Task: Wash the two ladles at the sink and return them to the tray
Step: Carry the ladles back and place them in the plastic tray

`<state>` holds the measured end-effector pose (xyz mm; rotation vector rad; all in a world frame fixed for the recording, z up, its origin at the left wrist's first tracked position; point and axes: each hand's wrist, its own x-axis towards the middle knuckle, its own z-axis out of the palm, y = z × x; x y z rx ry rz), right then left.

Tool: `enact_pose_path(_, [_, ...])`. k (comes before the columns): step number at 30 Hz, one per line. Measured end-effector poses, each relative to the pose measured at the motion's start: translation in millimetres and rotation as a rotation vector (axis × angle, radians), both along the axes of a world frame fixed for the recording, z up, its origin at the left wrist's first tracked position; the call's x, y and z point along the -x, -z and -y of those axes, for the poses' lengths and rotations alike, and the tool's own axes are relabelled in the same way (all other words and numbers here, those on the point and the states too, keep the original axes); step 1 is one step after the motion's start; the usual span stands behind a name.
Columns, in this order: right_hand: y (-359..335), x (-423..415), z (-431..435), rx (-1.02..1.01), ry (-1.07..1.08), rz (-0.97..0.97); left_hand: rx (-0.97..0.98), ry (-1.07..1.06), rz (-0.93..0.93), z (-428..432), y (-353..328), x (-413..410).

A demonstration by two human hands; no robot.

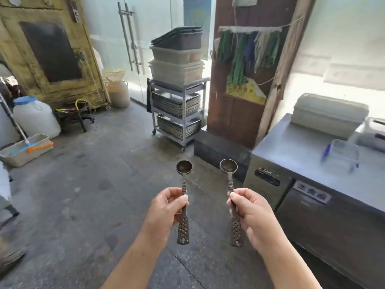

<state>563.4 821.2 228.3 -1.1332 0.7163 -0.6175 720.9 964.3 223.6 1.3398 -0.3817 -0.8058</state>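
I hold two small dark metal ladles upright in front of me, bowls up, over the grey floor. My left hand (166, 207) pinches the patterned handle of the left ladle (184, 180) at mid-length. In the same way, my right hand (248, 209) grips the handle of the right ladle (229, 176). Each handle's perforated end hangs below the fingers. Both round bowls look dark and tarnished. No sink or tray for the ladles shows in this view.
A steel counter fridge (291, 155) stands at the right with a clear container (343, 155) and lidded bins on top. Straight ahead is a wheeled rack (177, 113) of metal trays topped by stacked crates. A mop bucket (25, 151) and white jug sit at the left.
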Motion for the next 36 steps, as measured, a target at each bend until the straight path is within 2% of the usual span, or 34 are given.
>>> enact_pose_path(8, [8, 70, 87, -0.083, 0.311, 0.003, -0.028, 0.279, -0.019, 143, 11, 32])
enact_pose_path(17, [6, 82, 200, -0.049, 0.551, -0.086, -0.069, 0.546, 0.004, 313, 23, 40])
enact_pose_path(22, [6, 100, 253, -0.052, 0.657, -0.071, -0.066, 0.662, -0.011, 400, 21, 55])
enact_pose_path(28, [22, 133, 323, -0.081, 0.735, -0.043, -0.098, 0.742, -0.023, 483, 32, 82])
enact_pose_path(36, [38, 196, 474, -0.074, 0.707, -0.044, -0.126, 0.749, -0.032, 624, 44, 146])
